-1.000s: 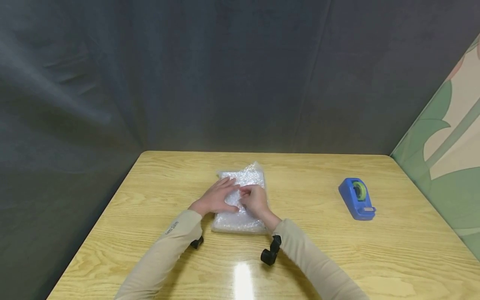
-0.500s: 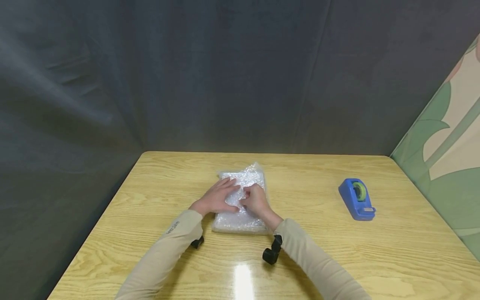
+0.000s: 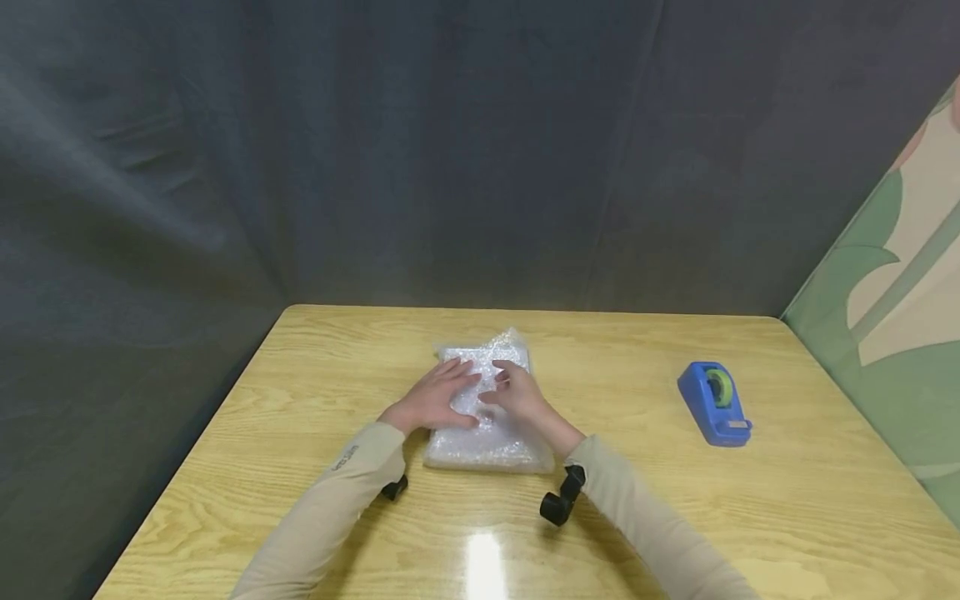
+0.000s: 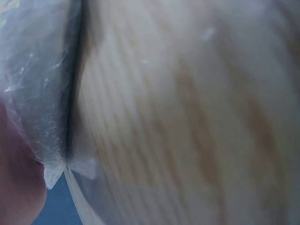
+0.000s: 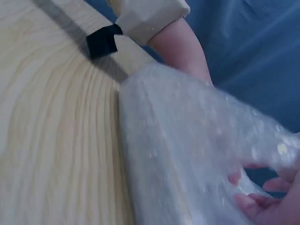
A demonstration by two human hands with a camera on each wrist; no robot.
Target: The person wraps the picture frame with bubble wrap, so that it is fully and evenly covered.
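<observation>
A flat bundle in bubble wrap [image 3: 487, 450] lies at the middle of the table. My left hand [image 3: 435, 398] rests spread on its left side, fingers straight. Above the bundle's right side is my right hand [image 3: 519, 393], its thumb and forefinger apart with a gap between them. In the right wrist view, the bubble wrap [image 5: 173, 126] bulges up beside my loosely bent right hand [image 5: 276, 206]. The left wrist view shows the edge of the bubble wrap [image 4: 37, 84] next to part of my left hand [image 4: 18, 183]. What is wrapped inside cannot be made out.
A blue tape dispenser [image 3: 712, 404] with a green roll stands at the right of the wooden table [image 3: 630, 367]. Dark cloth [image 3: 480, 167] hangs behind the table, and a patterned wall [image 3: 892, 308] is at the right.
My right hand has moved slightly right and its pinched fingers have parted. The bubble wrap now reaches further out at the near right corner. My left hand has stayed in place.
</observation>
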